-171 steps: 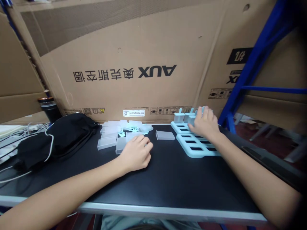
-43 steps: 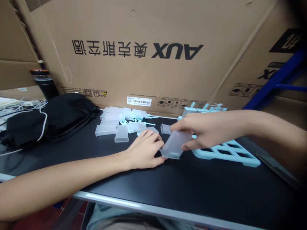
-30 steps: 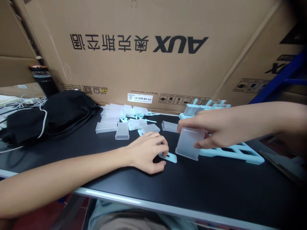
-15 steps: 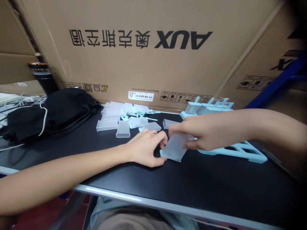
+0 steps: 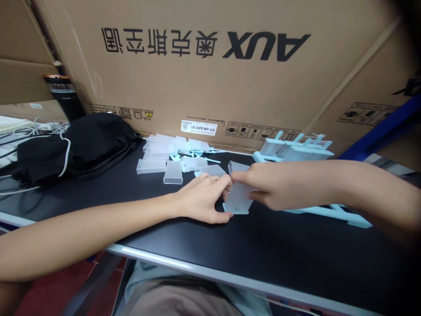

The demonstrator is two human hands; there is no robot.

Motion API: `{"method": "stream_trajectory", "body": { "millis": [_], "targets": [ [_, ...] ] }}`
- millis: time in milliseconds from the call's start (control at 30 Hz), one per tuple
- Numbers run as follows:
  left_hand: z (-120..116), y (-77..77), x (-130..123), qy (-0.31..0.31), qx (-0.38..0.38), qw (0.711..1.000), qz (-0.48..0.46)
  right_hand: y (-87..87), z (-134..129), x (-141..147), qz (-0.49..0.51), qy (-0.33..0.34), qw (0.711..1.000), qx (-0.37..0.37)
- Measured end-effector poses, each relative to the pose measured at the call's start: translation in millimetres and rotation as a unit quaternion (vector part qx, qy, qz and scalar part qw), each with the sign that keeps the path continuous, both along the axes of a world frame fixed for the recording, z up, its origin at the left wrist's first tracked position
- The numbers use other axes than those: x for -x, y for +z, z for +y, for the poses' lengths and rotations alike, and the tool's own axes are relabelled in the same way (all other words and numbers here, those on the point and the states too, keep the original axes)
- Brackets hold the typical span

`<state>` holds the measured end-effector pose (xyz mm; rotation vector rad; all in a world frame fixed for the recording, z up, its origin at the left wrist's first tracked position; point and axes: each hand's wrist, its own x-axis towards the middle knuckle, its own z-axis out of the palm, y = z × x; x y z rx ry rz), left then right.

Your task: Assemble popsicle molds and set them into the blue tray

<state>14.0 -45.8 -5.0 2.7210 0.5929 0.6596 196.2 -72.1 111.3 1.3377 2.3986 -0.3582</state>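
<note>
A translucent popsicle mold (image 5: pixel 239 198) with a light-blue rim at its near end is between my hands, just over the black tabletop. My right hand (image 5: pixel 268 182) grips it from the right, thumb and fingers on its sides. My left hand (image 5: pixel 208 199) is closed in a loose pinch at its left edge, thumb by the blue rim; the curled fingertips are partly hidden. Another clear mold (image 5: pixel 234 166) lies just behind. To the right, a light-blue rack (image 5: pixel 329 215) holds several molds with stick handles (image 5: pixel 296 147), partly covered by my right forearm.
Several empty molds (image 5: pixel 173 172) and light-blue stick pieces (image 5: pixel 197 152) lie in a group at the back. A black bag (image 5: pixel 95 140), white cables (image 5: pixel 64 151) and a dark bottle (image 5: pixel 67 98) are at left. A large cardboard box (image 5: pixel 197 87) stands behind the table.
The mold between my hands has turned more upright, its blue rim now nearly level toward me. My right hand has shifted slightly with it. The whole view has shifted a little.
</note>
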Motion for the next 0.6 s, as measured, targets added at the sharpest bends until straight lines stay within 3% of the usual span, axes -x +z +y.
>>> {"method": "stream_trajectory", "body": {
  "millis": [600],
  "targets": [
    [-2.5,1.0,1.9,-0.010,-0.028,0.999,-0.012,-6.2,-22.7,6.3,-0.003,0.015,1.000,-0.025]
  ]
}}
